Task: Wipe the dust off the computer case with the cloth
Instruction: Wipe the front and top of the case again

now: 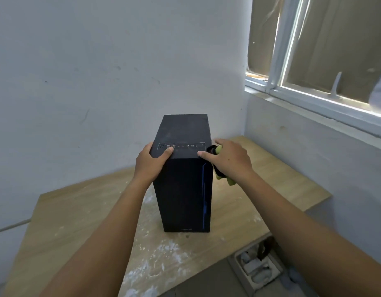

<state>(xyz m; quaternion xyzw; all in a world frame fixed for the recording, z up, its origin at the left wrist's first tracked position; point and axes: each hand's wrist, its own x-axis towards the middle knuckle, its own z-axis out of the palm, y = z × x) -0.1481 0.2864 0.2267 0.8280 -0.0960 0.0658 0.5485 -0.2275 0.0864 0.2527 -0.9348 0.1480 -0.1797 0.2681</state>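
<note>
The left hand (152,161) grips the computer case (183,189) by its top corner. The right hand (228,159) holds the cloth (218,150) beneath its palm, against the case's side.

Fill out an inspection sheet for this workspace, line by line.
Surface: wooden table, smeared with white powder.
Job's things: black case upright on the table, top dusty; yellow-green cloth at its right side.
Clutter: box of pale bits on the floor, lower right.
Grips: left hand grips the case's top left edge; right hand holds the cloth, thumb on the top.
Cables: pale line low on the wall, far left; cannot tell whether a cable.
Surroundings: white wall behind; window on the right.
</note>
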